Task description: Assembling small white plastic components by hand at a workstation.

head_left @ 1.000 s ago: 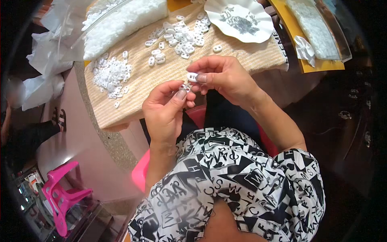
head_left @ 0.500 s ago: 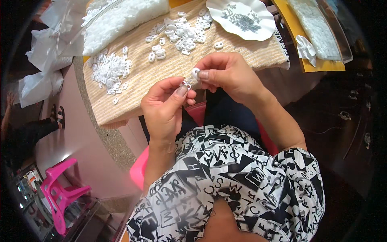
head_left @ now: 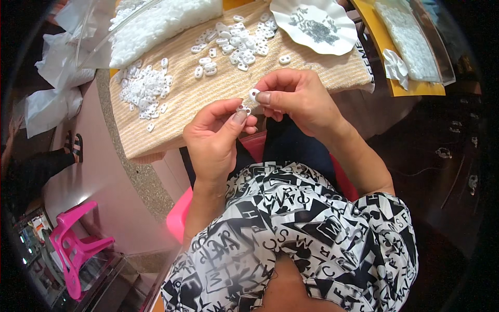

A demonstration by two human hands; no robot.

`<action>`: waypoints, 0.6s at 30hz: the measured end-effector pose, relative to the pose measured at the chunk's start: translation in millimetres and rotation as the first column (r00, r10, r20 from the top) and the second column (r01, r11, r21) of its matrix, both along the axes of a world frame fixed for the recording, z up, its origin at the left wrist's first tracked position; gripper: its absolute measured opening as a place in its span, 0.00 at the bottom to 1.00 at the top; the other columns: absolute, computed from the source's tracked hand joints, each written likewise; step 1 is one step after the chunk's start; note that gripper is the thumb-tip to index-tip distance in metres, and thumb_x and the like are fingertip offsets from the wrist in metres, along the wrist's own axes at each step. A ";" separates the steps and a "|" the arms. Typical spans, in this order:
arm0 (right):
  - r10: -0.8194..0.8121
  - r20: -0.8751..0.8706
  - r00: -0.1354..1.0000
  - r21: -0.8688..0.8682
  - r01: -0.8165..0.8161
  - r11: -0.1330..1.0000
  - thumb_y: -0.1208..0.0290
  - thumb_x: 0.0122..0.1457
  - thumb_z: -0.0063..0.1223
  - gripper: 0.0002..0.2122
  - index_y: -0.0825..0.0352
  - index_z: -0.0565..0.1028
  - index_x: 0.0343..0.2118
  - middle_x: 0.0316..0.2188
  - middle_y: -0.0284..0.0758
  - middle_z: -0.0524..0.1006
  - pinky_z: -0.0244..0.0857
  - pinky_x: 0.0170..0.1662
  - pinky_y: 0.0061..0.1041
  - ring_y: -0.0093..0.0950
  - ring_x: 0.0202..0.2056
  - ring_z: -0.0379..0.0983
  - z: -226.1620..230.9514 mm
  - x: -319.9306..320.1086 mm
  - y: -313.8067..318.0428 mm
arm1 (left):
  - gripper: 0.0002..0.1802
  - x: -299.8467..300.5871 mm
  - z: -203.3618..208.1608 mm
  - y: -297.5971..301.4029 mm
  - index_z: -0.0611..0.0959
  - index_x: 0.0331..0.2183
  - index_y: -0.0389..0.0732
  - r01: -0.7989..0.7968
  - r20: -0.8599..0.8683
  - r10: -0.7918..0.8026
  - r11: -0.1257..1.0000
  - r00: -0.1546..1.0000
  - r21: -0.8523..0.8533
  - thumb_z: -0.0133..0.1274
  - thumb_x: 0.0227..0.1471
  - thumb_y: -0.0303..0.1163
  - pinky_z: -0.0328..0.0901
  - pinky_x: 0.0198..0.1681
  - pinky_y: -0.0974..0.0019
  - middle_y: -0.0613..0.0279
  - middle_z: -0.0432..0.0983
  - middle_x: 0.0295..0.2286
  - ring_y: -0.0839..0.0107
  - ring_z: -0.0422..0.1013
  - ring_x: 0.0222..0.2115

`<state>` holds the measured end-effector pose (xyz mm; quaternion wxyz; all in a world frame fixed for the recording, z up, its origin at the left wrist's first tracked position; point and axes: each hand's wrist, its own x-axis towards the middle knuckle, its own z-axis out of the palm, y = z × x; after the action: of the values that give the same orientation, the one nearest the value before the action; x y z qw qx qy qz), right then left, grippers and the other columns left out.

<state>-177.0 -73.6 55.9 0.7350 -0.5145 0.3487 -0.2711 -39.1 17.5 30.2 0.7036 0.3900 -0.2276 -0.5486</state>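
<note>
My left hand [head_left: 218, 132] pinches a small white plastic piece with holes [head_left: 243, 109] between thumb and forefinger. Just right of it and slightly higher, my right hand [head_left: 293, 96] grips another white oval piece with a hole [head_left: 254, 94] by its edge. The two pieces are close together but appear apart. Both hands hover over the near edge of a cloth-covered table [head_left: 182, 112]. On the cloth lie a pile of small flat white pieces [head_left: 148, 88] at the left and a pile of larger oval two-holed pieces [head_left: 241, 41] in the middle.
A scalloped white dish [head_left: 340, 44] with small grey metal parts stands at the far right of the cloth. Clear bins of white pieces stand at back left [head_left: 166, 31] and right [head_left: 410, 47]. Crumpled paper [head_left: 396, 67] lies by the right bin. A pink stool [head_left: 75, 244] stands at lower left.
Both hands keep their pinches and have barely moved. The view has shifted slightly, so the table and its piles sit a little further right.
</note>
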 end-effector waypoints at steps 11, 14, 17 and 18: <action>0.034 -0.047 0.998 -0.050 -0.037 0.998 0.74 0.47 0.53 0.07 0.72 0.72 0.28 0.18 0.29 0.72 0.58 0.20 0.12 0.14 0.18 0.64 3.8 -1.2 1.6 | 0.09 -1.9 2.5 1.0 0.75 0.32 0.28 -0.027 0.083 0.027 1.000 0.996 -0.002 0.49 0.44 0.17 0.69 0.26 0.72 0.55 0.72 0.26 0.70 0.72 0.24; 0.037 -0.035 0.999 -0.057 -0.039 0.998 0.74 0.47 0.53 0.07 0.71 0.72 0.28 0.18 0.29 0.72 0.57 0.20 0.11 0.13 0.18 0.64 4.3 -1.8 1.8 | 0.09 -2.2 3.1 0.9 0.75 0.32 0.28 -0.023 0.079 0.024 1.000 0.997 -0.012 0.49 0.43 0.17 0.69 0.26 0.72 0.55 0.72 0.27 0.70 0.72 0.24; 0.054 -0.040 0.998 -0.067 -0.057 0.996 0.75 0.48 0.52 0.06 0.72 0.72 0.28 0.19 0.29 0.72 0.60 0.22 0.12 0.14 0.20 0.65 5.0 -2.3 1.6 | 0.10 -2.9 4.8 1.4 0.74 0.34 0.28 -0.023 0.107 0.023 1.000 0.994 0.006 0.48 0.43 0.17 0.68 0.26 0.71 0.52 0.72 0.25 0.68 0.72 0.24; 0.054 -0.040 0.998 -0.066 -0.056 0.996 0.75 0.48 0.52 0.06 0.72 0.72 0.28 0.19 0.29 0.72 0.60 0.22 0.12 0.14 0.20 0.65 5.8 -2.0 2.4 | 0.10 -3.0 4.8 1.6 0.74 0.34 0.28 -0.023 0.107 0.022 1.000 0.994 0.007 0.48 0.43 0.17 0.68 0.26 0.71 0.52 0.72 0.25 0.68 0.72 0.24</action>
<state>-178.9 -71.3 61.8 0.7177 -0.5533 0.3391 -0.2525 -42.0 19.1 34.9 0.6950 0.4243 -0.2585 -0.5198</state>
